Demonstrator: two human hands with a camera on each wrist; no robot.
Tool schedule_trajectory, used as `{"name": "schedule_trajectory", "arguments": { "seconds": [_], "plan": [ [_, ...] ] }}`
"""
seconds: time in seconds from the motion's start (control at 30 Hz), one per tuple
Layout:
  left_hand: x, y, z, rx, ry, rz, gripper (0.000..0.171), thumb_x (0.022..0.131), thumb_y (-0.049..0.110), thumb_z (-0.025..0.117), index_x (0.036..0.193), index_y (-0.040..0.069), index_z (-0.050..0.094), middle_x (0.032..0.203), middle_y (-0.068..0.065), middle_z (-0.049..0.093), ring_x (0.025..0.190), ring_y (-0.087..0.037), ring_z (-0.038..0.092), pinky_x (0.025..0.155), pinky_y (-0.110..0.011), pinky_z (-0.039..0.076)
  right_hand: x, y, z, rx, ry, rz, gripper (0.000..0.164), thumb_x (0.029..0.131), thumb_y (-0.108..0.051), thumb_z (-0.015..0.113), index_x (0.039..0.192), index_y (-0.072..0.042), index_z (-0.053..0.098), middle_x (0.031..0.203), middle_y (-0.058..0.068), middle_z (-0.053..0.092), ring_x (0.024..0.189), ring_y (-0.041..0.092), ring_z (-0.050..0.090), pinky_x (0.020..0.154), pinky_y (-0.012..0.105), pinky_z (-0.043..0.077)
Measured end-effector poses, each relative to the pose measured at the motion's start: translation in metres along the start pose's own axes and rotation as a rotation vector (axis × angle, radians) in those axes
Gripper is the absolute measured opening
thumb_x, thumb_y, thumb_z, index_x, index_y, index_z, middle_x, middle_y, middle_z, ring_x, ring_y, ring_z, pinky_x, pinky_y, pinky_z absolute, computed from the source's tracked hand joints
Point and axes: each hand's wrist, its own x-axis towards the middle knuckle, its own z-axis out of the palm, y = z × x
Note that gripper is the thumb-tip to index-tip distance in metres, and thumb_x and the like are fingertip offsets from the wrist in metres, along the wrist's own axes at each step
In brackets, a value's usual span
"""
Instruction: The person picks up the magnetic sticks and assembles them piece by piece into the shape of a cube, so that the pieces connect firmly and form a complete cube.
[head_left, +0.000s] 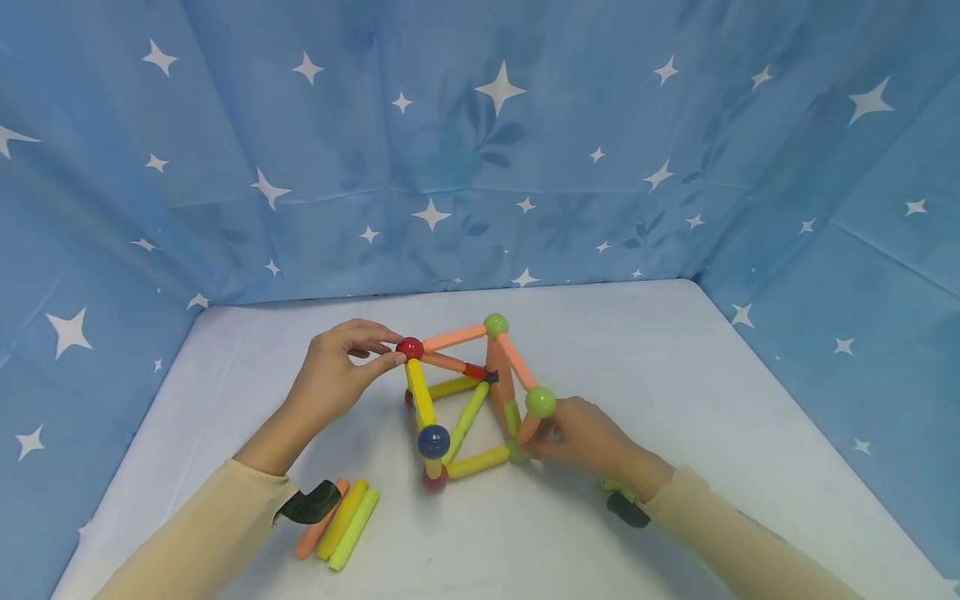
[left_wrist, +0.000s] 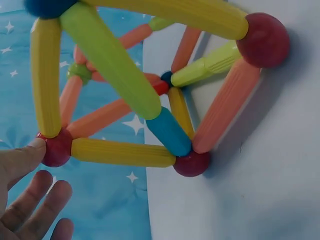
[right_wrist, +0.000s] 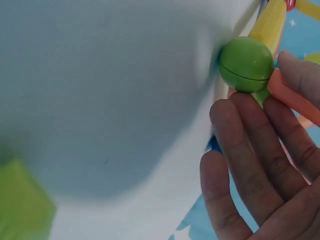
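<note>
A box-shaped frame of magnetic rods and balls stands on the white table. My left hand (head_left: 333,367) pinches the red ball (head_left: 410,348) at its upper left corner; in the left wrist view the thumb presses that red ball (left_wrist: 55,148). At the near right corner, my right hand (head_left: 588,437) pinches an upright orange rod (head_left: 528,427) between two green balls. The right wrist view shows that orange rod (right_wrist: 295,97) under the thumb, against the lower green ball (right_wrist: 246,65). A blue ball (head_left: 433,442) tops the near left corner. A green-and-blue diagonal (left_wrist: 112,65) crosses the left side.
Left of the frame, an orange rod (head_left: 321,521), a yellow rod (head_left: 342,521) and a light-green rod (head_left: 354,529) lie side by side. A green piece (head_left: 618,486) shows partly beneath the right wrist. Blue star-patterned curtain (head_left: 480,167) surrounds the table.
</note>
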Motion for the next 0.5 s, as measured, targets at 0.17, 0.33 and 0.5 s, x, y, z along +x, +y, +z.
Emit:
{"name": "schedule_trajectory", "arguments": {
  "seconds": [0.17, 0.33, 0.5],
  "plan": [
    [0.007, 0.001, 0.004, 0.041, -0.063, -0.025, 0.029, 0.093, 0.029, 0.076, 0.122, 0.021, 0.076, 0.115, 0.002, 0.069, 0.104, -0.027, 0.064, 0.087, -0.050, 0.054, -0.004, -0.010, 0.007, -0.074, 0.035, -0.039, 0.015, 0.082, -0.032, 0.086, 0.089, -0.030, 0.073, 0.075, -0.022, 0.062, 0.071, 0.002, 0.058, 0.064, 0.027, 0.049],
    [-0.002, 0.005, -0.003, 0.069, -0.118, 0.022, 0.036, 0.096, 0.034, 0.072, 0.129, 0.022, 0.071, 0.123, 0.007, 0.065, 0.105, -0.020, 0.063, 0.089, -0.047, 0.051, -0.004, -0.013, 0.012, -0.155, 0.080, -0.097, 0.014, 0.081, -0.035, 0.086, 0.085, -0.030, 0.073, 0.072, -0.022, 0.062, 0.070, 0.000, 0.058, 0.064, 0.026, 0.048],
    [-0.021, 0.023, -0.016, -0.019, -0.267, 0.133, 0.026, 0.089, 0.033, 0.081, 0.113, 0.025, 0.077, 0.095, 0.012, 0.066, 0.082, -0.010, 0.061, 0.076, -0.037, 0.047, -0.004, -0.013, 0.011, -0.159, 0.077, -0.080, 0.014, 0.081, -0.038, 0.086, 0.085, -0.034, 0.073, 0.076, -0.022, 0.064, 0.074, -0.001, 0.060, 0.067, 0.028, 0.048]
  ]
}}
